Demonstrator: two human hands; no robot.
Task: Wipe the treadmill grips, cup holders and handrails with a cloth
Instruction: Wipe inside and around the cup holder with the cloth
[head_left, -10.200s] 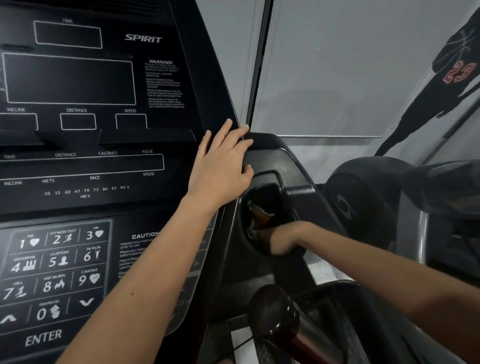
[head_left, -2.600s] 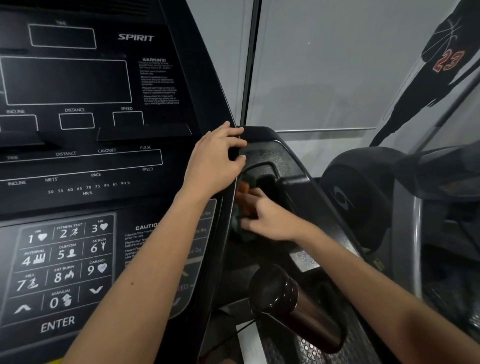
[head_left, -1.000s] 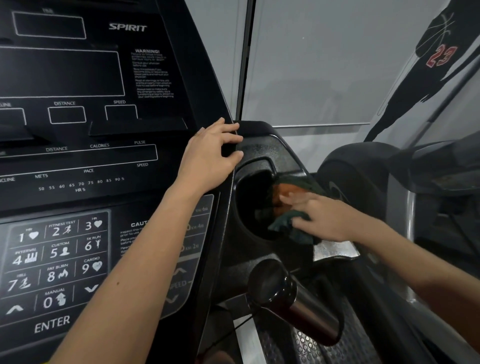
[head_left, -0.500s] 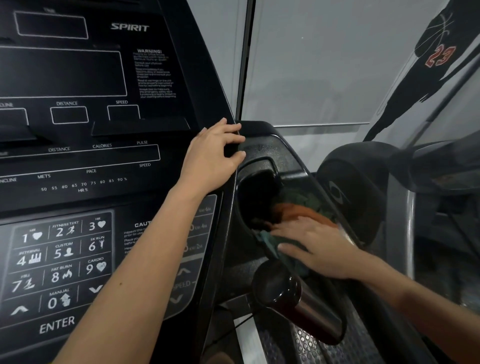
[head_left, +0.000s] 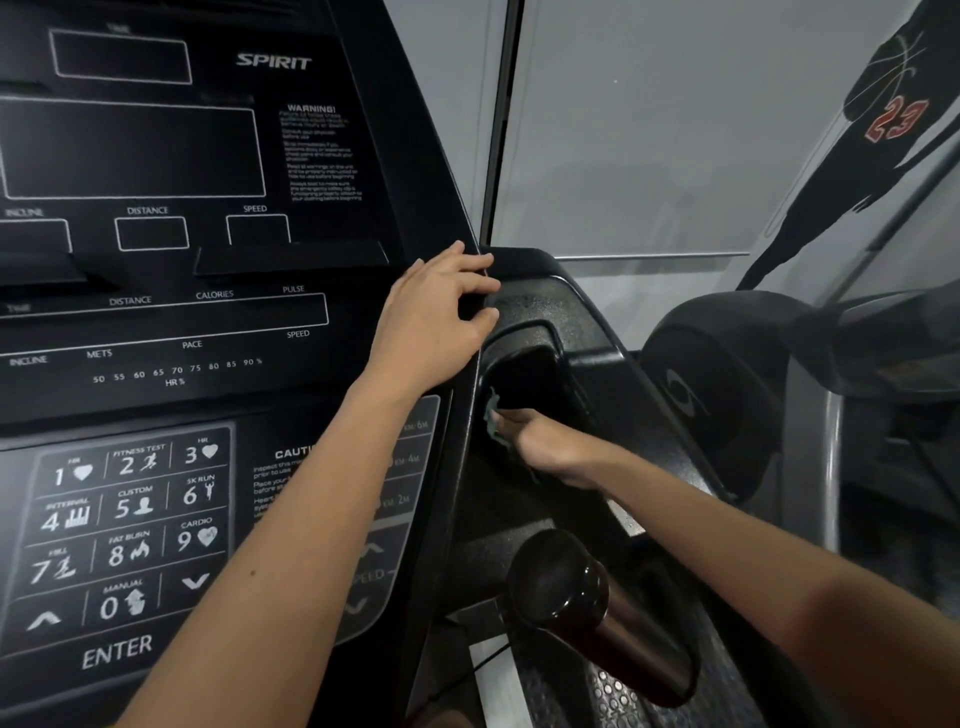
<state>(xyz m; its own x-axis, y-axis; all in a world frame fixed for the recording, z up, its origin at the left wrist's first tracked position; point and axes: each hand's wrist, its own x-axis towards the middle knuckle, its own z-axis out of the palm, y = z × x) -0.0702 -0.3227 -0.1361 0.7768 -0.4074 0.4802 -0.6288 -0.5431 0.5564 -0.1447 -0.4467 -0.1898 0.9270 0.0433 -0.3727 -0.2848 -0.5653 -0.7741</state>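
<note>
Left hand (head_left: 436, 317) relaxed and flat on the console (head_left: 405, 156) right edge, right hand (head_left: 545, 449) pointing left into the cup holder (head_left: 524, 371), touching crumpled cloth (head_left: 492, 422), cloth strip upright along near-left wall, grip cannot be told

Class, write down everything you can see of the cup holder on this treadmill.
The cup holder is a dark recess with a raised, rounded lip, moulded into matt black, textured plastic right of the console. Its inside is in shadow, so the bottom cannot be seen. The right hand reaches into its lower part, pressing a grey-green cloth against its left side. The left hand rests on the console edge above it.
</note>
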